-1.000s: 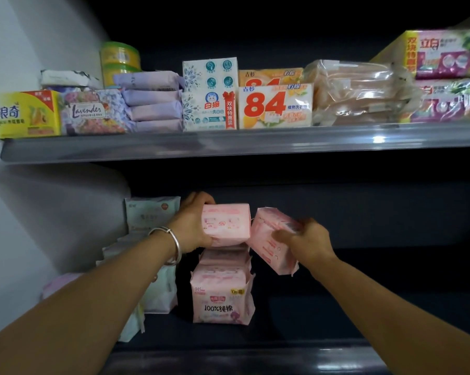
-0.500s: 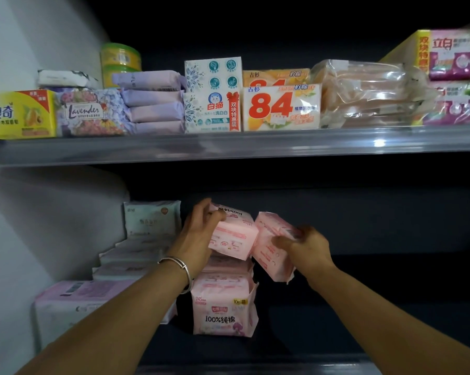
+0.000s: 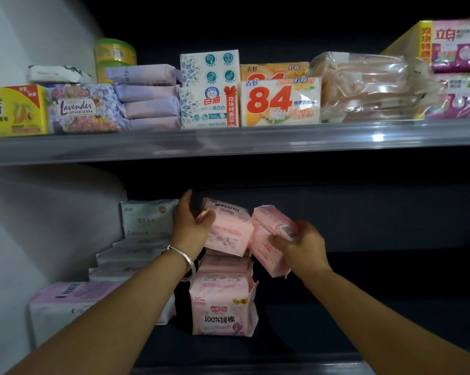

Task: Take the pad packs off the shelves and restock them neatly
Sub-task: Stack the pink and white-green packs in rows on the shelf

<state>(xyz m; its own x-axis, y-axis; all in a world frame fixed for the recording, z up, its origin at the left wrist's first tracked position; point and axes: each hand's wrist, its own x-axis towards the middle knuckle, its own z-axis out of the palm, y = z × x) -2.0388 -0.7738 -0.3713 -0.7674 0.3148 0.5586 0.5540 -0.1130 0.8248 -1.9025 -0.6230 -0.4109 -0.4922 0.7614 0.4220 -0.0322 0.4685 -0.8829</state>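
Note:
On the lower shelf (image 3: 336, 334) stands a stack of pink pad packs (image 3: 223, 304). My left hand (image 3: 189, 228), with a silver bangle at the wrist, grips a tilted pink pack (image 3: 229, 230) lying on top of that stack, thumb on its front face and fingers behind. My right hand (image 3: 300, 246) grips a second pink pack (image 3: 269, 239), tilted and held in the air just to the right of the first; the two packs touch. A pale green pad pack (image 3: 147, 219) stands behind my left hand above a stepped pile of white packs (image 3: 125, 259).
A large pale pink pack (image 3: 66, 301) lies at the lower left beside the white wall (image 3: 25, 226). The upper shelf (image 3: 228, 143) carries soap boxes, purple packs (image 3: 149, 100) and a clear bag. The lower shelf's right part is dark and bare.
The left hand's pack has tipped from lying flat to tilted on the stack. The right hand's pack has come in closer beside it. The view has shifted down a little.

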